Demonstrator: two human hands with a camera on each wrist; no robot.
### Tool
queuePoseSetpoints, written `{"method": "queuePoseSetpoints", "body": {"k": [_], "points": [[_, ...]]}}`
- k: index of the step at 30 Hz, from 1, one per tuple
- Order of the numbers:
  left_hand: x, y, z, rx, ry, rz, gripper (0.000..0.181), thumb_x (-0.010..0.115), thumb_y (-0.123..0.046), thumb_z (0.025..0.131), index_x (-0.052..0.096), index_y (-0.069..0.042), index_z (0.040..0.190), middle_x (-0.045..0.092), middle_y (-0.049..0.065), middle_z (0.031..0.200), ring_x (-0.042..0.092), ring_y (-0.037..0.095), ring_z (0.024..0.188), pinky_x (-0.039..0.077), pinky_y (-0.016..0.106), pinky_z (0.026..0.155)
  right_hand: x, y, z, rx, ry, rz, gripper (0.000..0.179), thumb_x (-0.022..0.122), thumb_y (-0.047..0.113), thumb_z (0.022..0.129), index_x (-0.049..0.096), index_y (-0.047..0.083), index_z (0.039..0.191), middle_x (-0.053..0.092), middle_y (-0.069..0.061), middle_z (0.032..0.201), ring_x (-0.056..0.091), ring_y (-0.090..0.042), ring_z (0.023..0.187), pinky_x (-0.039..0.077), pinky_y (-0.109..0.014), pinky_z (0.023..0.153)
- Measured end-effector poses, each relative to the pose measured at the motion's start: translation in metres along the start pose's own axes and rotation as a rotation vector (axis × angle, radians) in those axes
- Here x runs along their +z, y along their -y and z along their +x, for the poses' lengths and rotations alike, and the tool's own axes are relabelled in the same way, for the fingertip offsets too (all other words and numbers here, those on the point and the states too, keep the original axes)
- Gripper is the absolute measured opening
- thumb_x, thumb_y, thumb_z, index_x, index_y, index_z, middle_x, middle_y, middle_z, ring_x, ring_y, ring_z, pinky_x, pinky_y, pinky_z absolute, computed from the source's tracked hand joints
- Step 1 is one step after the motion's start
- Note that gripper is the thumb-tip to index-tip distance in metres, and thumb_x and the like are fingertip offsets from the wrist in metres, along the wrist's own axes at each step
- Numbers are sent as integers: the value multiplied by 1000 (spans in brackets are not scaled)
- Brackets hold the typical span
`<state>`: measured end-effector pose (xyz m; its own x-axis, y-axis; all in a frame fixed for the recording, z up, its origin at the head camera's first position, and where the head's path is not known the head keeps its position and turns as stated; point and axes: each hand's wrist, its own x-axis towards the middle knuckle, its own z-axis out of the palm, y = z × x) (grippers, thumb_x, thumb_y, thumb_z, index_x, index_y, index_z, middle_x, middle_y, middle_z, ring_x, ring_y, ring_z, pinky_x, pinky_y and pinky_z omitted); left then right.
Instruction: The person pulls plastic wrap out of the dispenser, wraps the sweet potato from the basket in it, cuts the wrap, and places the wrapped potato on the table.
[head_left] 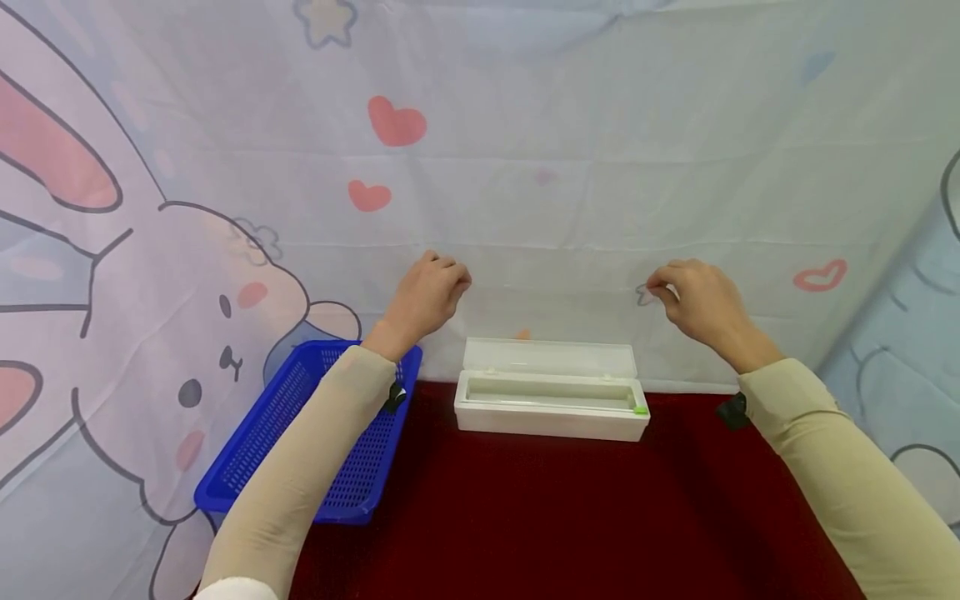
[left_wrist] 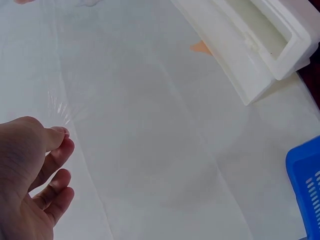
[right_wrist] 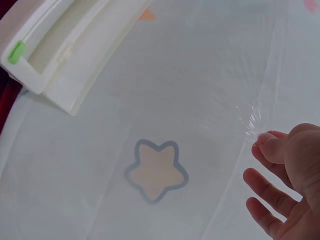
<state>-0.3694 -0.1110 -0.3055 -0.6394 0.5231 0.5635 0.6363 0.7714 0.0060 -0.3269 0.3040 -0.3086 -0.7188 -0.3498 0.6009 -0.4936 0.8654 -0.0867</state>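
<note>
A sheet of clear plastic wrap (left_wrist: pixel 60 107) is stretched between my two raised hands. It is almost invisible, apart from bright creases near the fingertips. My left hand (head_left: pixel 426 293) pinches one corner between thumb and forefinger, its other fingers loosely bent. At the opposite corner, my right hand (head_left: pixel 699 302) pinches the wrap (right_wrist: pixel 254 119) the same way. Below and between the hands stands a white plastic wrap dispenser (head_left: pixel 551 421), its lid (head_left: pixel 549 357) tipped back against the cloth. A small green slider (head_left: pixel 641 410) sits at the right end of its front edge. I cannot tell whether the wrap touches the dispenser.
A blue perforated basket (head_left: pixel 375 467) stands on the left, partly behind my left forearm. The table has a dark red cover (head_left: pixel 570 508). A pale printed cloth (head_left: pixel 525 158) with hearts and a rabbit hangs behind and along the sides.
</note>
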Motion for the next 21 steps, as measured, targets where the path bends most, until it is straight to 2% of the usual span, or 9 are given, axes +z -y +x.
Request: {"method": "queuePoseSetpoints", "body": {"k": [21], "points": [[-7,-1,4,-40,-90,-13,13,69,-11,104,79,-3,105,79,13,101,63,34,96,52,44,90,-14,5,9,33,-5,10,13,75,-3,93,81,1,104,79,-22,104,71,-44,95,57,-59,76]]}}
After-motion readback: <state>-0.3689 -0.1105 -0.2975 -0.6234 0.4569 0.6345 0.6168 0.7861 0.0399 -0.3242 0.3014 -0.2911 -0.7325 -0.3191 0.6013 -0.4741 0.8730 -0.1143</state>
